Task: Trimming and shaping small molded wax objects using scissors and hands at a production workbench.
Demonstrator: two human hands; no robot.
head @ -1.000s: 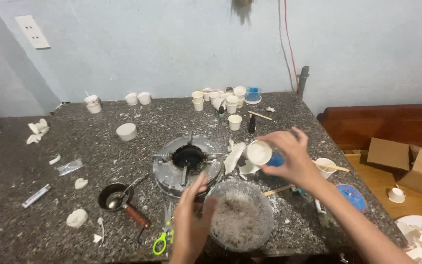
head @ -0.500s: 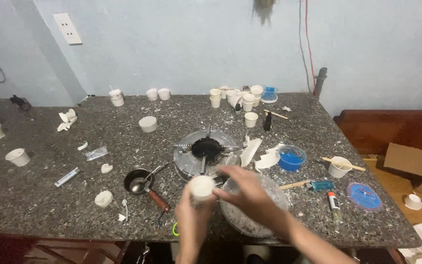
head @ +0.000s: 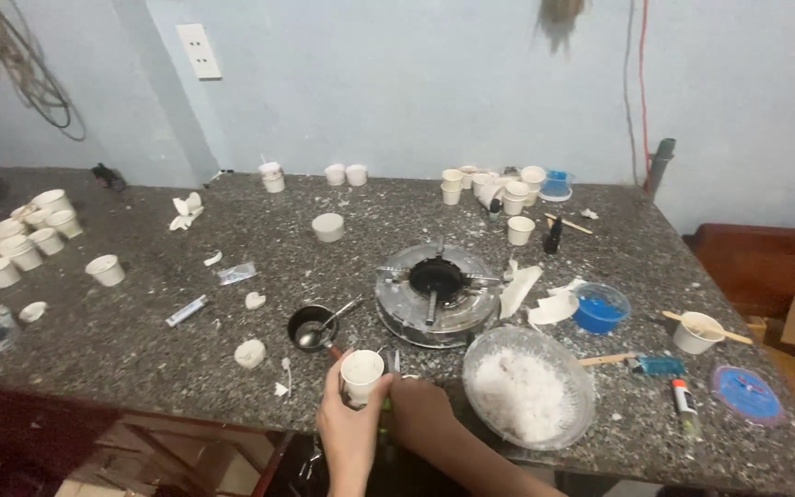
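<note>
While the left hand (head: 347, 428) gripped a small white cup (head: 362, 375), the right hand (head: 420, 414) rested curled beside it, near the bowl (head: 528, 396).

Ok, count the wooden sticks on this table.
3. One wooden stick lies near the back group of cups, another rests across the white cup at the right, and a third lies beside the glass bowl. Clutter may hide more.

Dim even light, soft shadows, slight blur
</note>
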